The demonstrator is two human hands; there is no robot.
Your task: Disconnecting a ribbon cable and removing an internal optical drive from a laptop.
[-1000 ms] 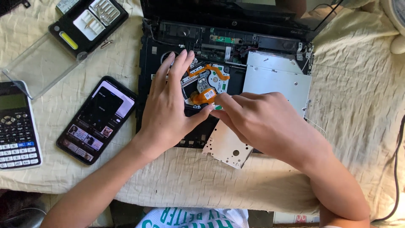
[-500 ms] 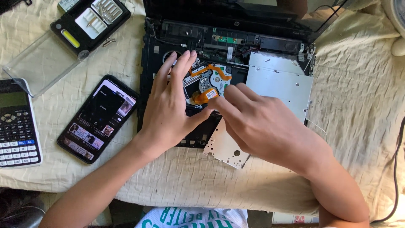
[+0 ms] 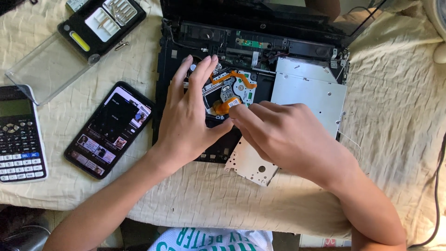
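Left hand (image 3: 188,116) spread flat on opened laptop chassis (image 3: 167,74) at frame centre, right hand (image 3: 283,137) fingertips pinched on orange ribbon cable (image 3: 222,107) beside drive; risk judged: tearing ribbon or connector if tugged sideways

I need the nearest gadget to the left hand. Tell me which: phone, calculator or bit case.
The black phone, lying just beside the left hand; the calculator and bit case lie farther off.
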